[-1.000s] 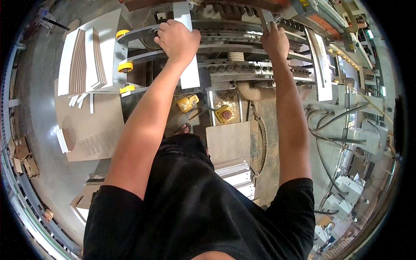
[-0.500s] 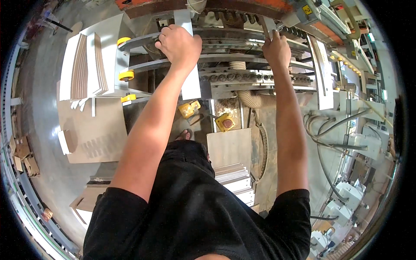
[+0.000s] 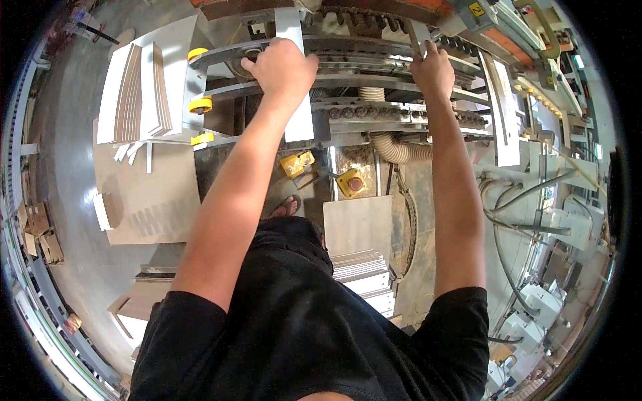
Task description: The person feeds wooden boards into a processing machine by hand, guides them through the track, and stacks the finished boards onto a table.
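In the head view, the white board (image 3: 301, 123) lies across the rails (image 3: 341, 80), its long axis running away from the person and roughly square to them. The left hand (image 3: 284, 70) is the nearer one: it lies palm down on the board, spanning its width part-way along. Its thumb lies at the board's right edge and its bent fingers toward the left. The fingertips are hidden, so whether they grip the board or only press on it cannot be told. The board's near end juts past this hand toward the person; its far end runs forward to the brown beam (image 3: 361, 8).

Well to the board's right, the right hand (image 3: 433, 70) is at the near end of a narrow strip (image 3: 420, 33). Thumb and forefinger are bent close together and appear to touch that end; how firmly they have it cannot be told. The strip leads forward from the fingers, its long axis close to the board's own direction, slightly slanted.

Farther right of the board, a plank (image 3: 500, 107) lies near the rails' ends. Left of the board are yellow rollers (image 3: 200, 105) and, beyond them, a stack (image 3: 120, 87). Just off the board's near end is a yellow block (image 3: 296, 162), with a yellow button box (image 3: 350, 182) to the right.
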Demonstrator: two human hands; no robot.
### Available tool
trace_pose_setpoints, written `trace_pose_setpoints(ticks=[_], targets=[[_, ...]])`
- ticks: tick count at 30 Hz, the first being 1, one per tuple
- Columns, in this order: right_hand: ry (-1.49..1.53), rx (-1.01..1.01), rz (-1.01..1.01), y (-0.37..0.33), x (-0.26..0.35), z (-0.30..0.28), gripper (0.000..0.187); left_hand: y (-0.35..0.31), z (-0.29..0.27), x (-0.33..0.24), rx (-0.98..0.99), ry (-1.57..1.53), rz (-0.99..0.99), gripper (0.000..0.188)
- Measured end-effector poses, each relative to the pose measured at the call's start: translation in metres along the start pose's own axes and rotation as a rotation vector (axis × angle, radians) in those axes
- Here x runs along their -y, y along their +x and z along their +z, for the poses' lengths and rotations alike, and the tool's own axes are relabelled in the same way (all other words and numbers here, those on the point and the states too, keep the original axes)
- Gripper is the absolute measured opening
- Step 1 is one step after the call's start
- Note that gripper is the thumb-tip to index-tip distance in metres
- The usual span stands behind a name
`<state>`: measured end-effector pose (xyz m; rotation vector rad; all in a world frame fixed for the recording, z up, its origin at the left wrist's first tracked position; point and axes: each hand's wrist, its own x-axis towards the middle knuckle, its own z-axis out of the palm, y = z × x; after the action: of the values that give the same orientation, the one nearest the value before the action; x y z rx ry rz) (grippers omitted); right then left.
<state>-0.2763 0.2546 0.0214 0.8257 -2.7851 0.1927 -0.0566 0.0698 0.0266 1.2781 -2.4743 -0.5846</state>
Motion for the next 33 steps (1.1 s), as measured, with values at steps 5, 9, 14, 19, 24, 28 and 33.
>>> trace_pose_setpoints(ticks=[5, 9, 14, 19, 24, 28, 33], targets=[[-0.002, 0.013, 0.025, 0.001, 0.007, -0.002, 0.044, 0.002, 0.009, 0.001, -0.174, -0.049, 0.012, 0.03], [-0.039, 0.036, 0.051, 0.002, 0.008, 0.0, 0.043, 0.002, 0.01, 0.0, -0.212, -0.068, -0.003, 0.03], [-0.08, -0.007, -0.021, -0.014, -0.003, 0.004, 0.038, -0.013, 0.01, 0.001, -0.229, -0.099, -0.001, 0.028], [-0.032, -0.046, -0.038, 0.001, -0.001, 0.006, 0.039, -0.001, 0.004, -0.007, -0.19, -0.124, -0.046, 0.028], [-0.031, -0.006, 0.0, 0.005, 0.005, 0.002, 0.042, 0.003, 0.0, -0.008, -0.19, -0.102, -0.055, 0.029], [-0.009, 0.016, 0.031, 0.0, 0.011, -0.002, 0.039, 0.004, 0.002, -0.006, -0.198, -0.088, -0.064, 0.033], [0.013, 0.002, 0.031, -0.001, 0.009, -0.003, 0.037, 0.002, 0.003, -0.007, -0.207, -0.091, -0.072, 0.033]])
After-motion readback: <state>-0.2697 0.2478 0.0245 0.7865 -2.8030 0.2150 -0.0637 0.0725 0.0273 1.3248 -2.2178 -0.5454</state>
